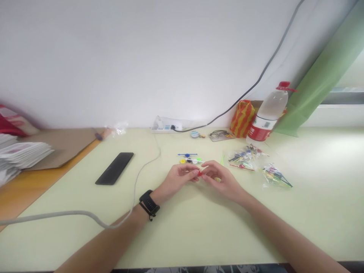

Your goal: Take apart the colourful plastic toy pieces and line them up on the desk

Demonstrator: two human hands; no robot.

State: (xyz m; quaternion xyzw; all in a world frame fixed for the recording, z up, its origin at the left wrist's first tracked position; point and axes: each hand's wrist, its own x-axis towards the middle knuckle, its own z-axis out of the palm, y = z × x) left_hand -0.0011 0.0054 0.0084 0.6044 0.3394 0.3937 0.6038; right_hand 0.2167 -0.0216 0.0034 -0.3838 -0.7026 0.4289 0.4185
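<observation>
My left hand (178,178) and my right hand (220,180) meet over the pale green table (199,227). Both pinch a small red piece (200,173) between their fingertips. My left wrist wears a black watch (148,203). Just beyond the hands lies a row of small coloured round pieces (191,160) with a blue stick piece (187,154) behind them. To the right lie two clear bags of coloured stick parts (244,157), (274,175).
A black phone (115,168) lies at the left. A grey cable (85,214) runs across the table from a white power strip (166,127) at the wall. A water bottle (269,113), a striped bag (242,118) and glasses (220,134) stand behind. Papers (19,155) are stacked far left.
</observation>
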